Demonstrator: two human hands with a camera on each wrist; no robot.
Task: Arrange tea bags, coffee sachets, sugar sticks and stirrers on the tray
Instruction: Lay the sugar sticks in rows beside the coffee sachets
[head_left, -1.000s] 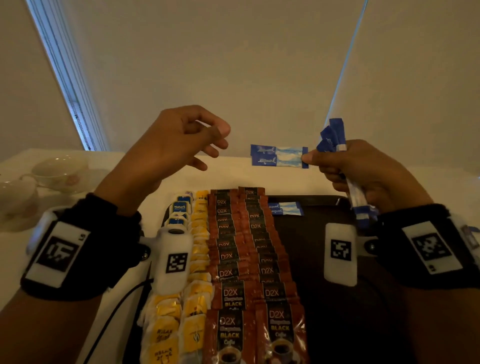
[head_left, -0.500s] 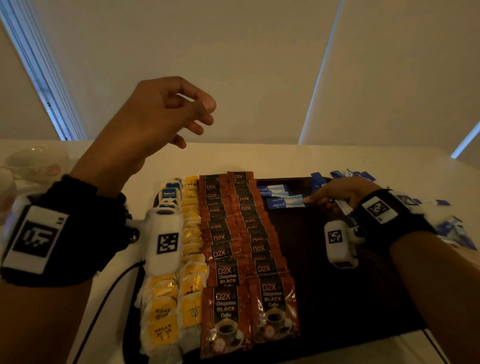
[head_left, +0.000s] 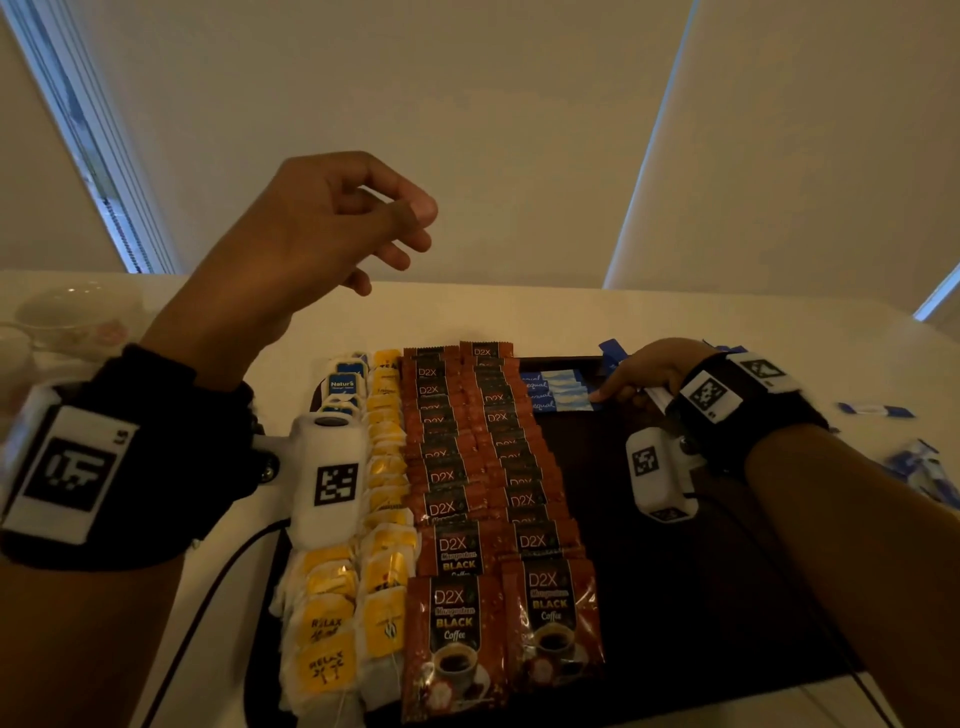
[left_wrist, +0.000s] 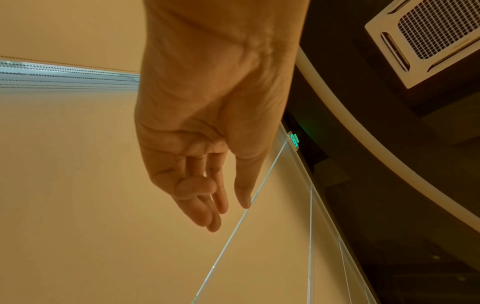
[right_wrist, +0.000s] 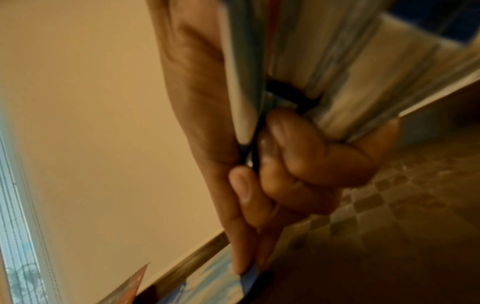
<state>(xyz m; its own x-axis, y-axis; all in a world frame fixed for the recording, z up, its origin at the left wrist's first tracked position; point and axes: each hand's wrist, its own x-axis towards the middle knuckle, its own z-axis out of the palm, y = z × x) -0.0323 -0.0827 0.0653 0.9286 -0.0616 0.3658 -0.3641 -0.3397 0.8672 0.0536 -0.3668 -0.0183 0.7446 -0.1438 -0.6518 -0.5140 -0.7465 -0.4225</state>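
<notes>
Blue-white sugar sticks (head_left: 558, 392), dark tray (head_left: 675, 597)

Tray, left part: tea bags (head_left: 340, 613) and coffee sachets (head_left: 498, 499) fill it in close rows from near edge to far rim.
Tray, right part: bare dark tray (head_left: 675, 597) floor, open to a hand from the near edge.
Far right corner: sugar sticks (head_left: 556, 392) lie there, the right hand (head_left: 641, 371) resting on them, its wrist camera hanging just above the bare floor.
Above the rows: left hand (head_left: 322, 234) raised well clear.
Table right of tray: loose sugar sticks (head_left: 878, 410) scattered.
Table far left: cups (head_left: 72, 317).

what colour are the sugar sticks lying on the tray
Blue and white, the sugar sticks show best in the head view.
</notes>
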